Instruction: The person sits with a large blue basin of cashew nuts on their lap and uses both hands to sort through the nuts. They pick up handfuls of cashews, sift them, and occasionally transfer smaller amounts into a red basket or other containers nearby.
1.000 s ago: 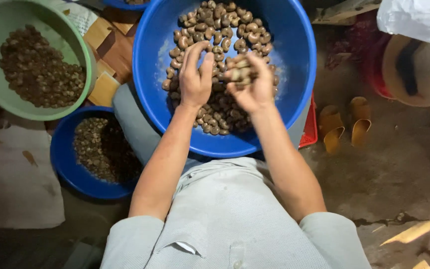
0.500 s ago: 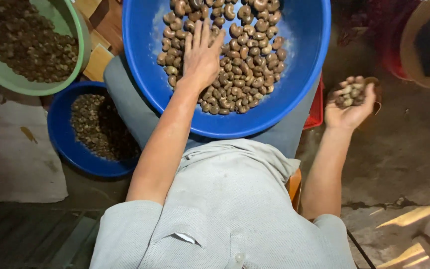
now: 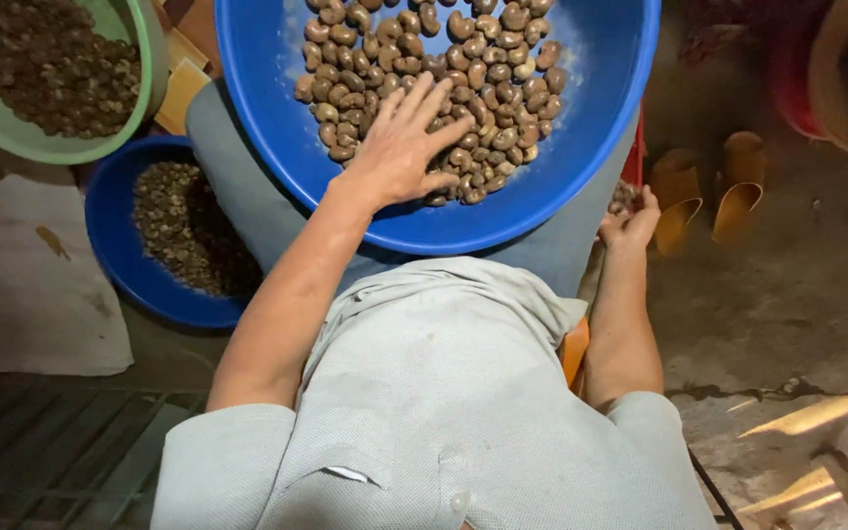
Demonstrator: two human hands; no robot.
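Note:
A large blue basin [image 3: 581,167] rests on my lap, with several brown cashew nuts [image 3: 483,59] piled in its middle. My left hand [image 3: 406,147] lies flat on the nuts, fingers spread. My right hand [image 3: 628,218] is outside the basin, low by my right knee, cupped around a handful of nuts [image 3: 623,196].
A green bowl [image 3: 139,108] of dark nuts stands at the upper left, with a smaller blue bowl [image 3: 110,236] of pale kernels below it. A pair of orange sandals [image 3: 709,191] lies on the concrete floor at right. A white sheet [image 3: 31,304] covers the floor at left.
My right hand scooped nuts from the basin, lifted them out to the right, and has now dropped lower beside my knee. My left hand stayed on the nuts.

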